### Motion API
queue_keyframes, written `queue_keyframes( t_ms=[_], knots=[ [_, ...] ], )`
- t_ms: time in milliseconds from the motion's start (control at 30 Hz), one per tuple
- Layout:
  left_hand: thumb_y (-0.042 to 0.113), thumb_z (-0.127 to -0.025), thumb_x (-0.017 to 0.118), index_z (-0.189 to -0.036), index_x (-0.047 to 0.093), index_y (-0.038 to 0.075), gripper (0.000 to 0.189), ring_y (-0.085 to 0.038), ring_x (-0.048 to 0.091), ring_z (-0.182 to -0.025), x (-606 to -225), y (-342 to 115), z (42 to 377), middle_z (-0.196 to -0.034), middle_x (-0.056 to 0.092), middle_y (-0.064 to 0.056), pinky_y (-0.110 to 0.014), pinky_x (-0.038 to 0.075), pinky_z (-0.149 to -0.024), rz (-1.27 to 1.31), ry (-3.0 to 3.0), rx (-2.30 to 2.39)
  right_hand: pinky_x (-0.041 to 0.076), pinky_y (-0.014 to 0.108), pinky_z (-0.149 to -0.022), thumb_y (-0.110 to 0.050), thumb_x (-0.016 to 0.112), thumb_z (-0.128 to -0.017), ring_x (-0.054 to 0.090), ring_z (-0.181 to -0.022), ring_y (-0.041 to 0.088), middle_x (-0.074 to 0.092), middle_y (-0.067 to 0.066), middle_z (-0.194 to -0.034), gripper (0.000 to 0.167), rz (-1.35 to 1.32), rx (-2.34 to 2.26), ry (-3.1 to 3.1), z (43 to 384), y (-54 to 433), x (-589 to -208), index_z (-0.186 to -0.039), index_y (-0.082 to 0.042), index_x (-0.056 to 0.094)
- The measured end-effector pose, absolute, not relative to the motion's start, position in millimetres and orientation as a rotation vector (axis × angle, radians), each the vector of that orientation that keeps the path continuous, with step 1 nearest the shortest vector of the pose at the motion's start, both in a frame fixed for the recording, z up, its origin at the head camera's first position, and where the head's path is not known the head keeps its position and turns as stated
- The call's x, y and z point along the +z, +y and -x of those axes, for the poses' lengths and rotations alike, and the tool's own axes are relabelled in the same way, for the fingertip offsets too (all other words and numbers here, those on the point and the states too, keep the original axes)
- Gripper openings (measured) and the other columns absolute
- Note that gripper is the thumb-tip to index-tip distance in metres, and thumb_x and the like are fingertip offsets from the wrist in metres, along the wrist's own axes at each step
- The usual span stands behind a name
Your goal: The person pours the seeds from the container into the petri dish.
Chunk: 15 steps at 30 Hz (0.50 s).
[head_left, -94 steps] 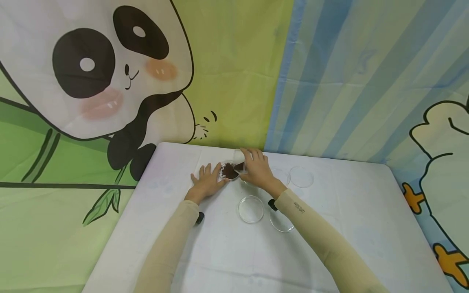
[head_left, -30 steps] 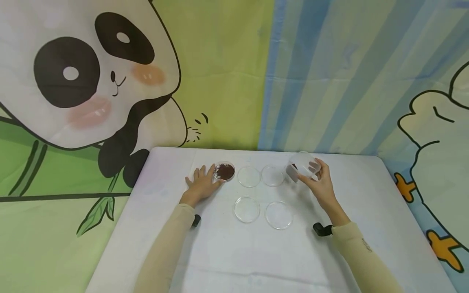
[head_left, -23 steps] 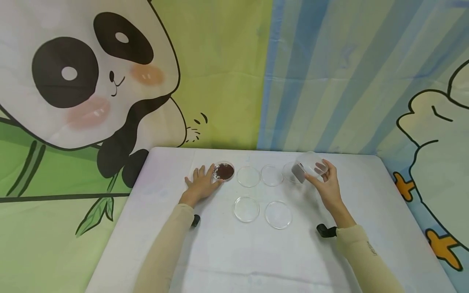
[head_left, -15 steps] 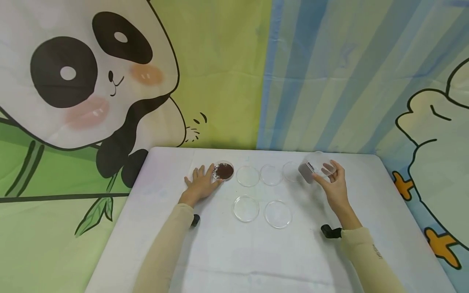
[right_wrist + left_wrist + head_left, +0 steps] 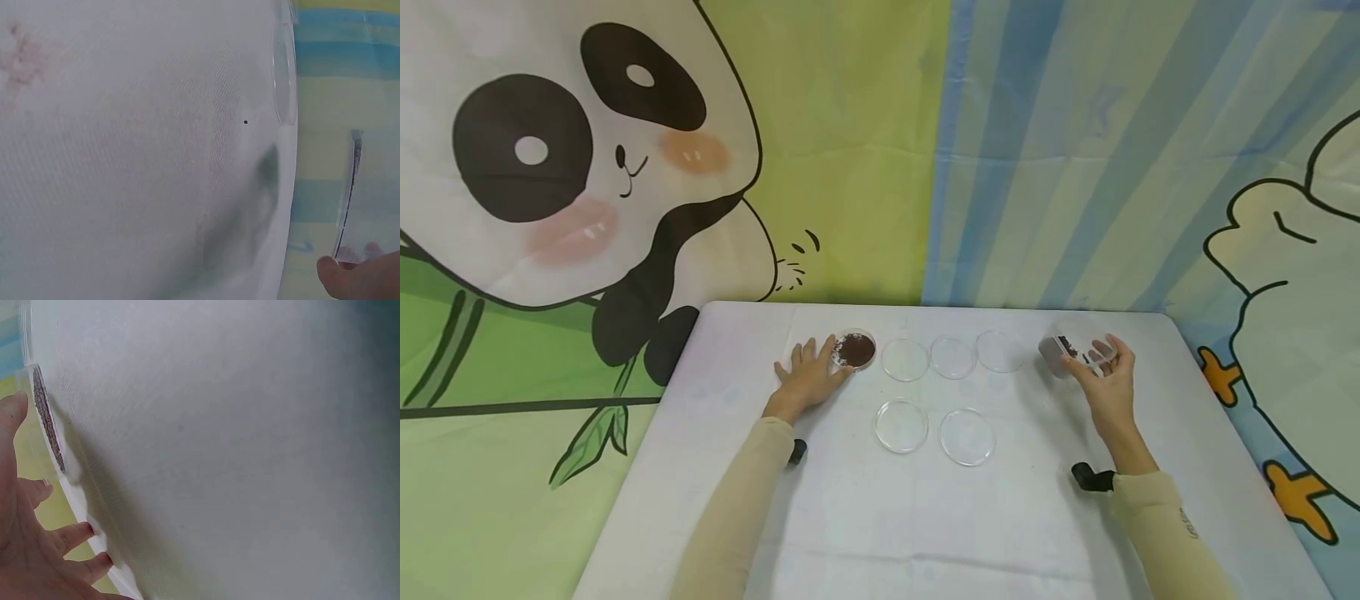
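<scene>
My left hand (image 5: 808,383) rests at the back left of the table, fingers spread. Its thumb and index finger touch the side of a petri dish (image 5: 856,350) holding dark brown granules; the left wrist view shows this dish (image 5: 47,419) edge-on beside the thumb. At the back right, my right hand (image 5: 1111,396) grips a clear plastic container (image 5: 1058,354), held tilted above the table. A thin dark line of granules runs along the container's (image 5: 375,200) side in the right wrist view, where the fingertips hold its lower edge.
Three clear petri dish parts (image 5: 906,360) stand in a row right of the filled dish. Two more clear round ones (image 5: 901,426) lie nearer the front. The white table (image 5: 865,517) ends at a printed cloth backdrop (image 5: 850,150). A small dark speck (image 5: 245,122) lies on the cloth.
My right hand has moved from over the granule dish to the right, carrying the container and levelling it somewhat. The left hand has stayed at the dish. The head view has shifted slightly right.
</scene>
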State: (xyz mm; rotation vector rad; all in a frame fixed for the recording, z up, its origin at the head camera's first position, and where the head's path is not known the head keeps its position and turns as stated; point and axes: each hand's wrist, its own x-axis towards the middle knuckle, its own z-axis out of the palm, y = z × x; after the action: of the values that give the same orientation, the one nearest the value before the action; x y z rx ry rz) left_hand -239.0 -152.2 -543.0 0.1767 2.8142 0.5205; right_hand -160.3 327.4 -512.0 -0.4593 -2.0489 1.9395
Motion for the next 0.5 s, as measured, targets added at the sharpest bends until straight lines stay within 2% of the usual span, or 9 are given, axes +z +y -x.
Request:
queue_keyframes(
  t_ms=[67,167,333,500],
  knots=[
    [0.066,-0.097,0.044,-0.163,0.013,0.021,0.085,-0.050,0.001,-0.147,-543.5,-152.3,239.1,-0.163,0.011,-0.025,-0.079,-0.001,-0.104,-0.176,2.812,0.520,0.028,0.030,-0.114,-0.013,0.080,-0.087,0.027,-0.142,0.028,0.034,0.004,-0.151,0.096,0.485,1.930,-2.035,160.7,328.4,-512.8,-0.157,-0.018,0.014],
    [0.066,-0.098,0.043,-0.163,0.013,0.021,0.085,-0.050,0.001,-0.147,-544.3,-152.3,239.2,-0.163,0.010,-0.025,-0.079,-0.001,-0.104,-0.176,2.813,0.518,0.031,0.026,-0.111,-0.013,0.080,-0.087,0.028,-0.141,0.029,0.034,0.002,-0.149,0.097,0.512,1.942,-2.011,160.5,330.4,-514.3,-0.157,-0.017,0.014],
    [0.065,-0.098,0.043,-0.163,0.013,0.021,0.084,-0.050,0.001,-0.147,-545.3,-152.7,239.1,-0.163,0.010,-0.025,-0.079,0.000,-0.104,-0.184,2.816,0.520,0.040,0.018,-0.098,-0.021,0.082,-0.086,0.029,-0.141,0.030,0.029,0.007,-0.154,0.100,0.586,1.919,-2.053,160.0,335.6,-518.5,-0.157,-0.019,0.011],
    [0.065,-0.098,0.044,-0.163,0.012,0.021,0.084,-0.050,0.000,-0.147,-544.9,-153.1,239.2,-0.163,0.010,-0.025,-0.080,-0.001,-0.104,-0.190,2.814,0.530,0.042,0.015,-0.087,-0.036,0.080,-0.085,0.031,-0.136,0.028,0.023,0.011,-0.159,0.104,0.675,1.816,-2.182,158.7,341.9,-522.4,-0.157,-0.021,0.007]
  ],
)
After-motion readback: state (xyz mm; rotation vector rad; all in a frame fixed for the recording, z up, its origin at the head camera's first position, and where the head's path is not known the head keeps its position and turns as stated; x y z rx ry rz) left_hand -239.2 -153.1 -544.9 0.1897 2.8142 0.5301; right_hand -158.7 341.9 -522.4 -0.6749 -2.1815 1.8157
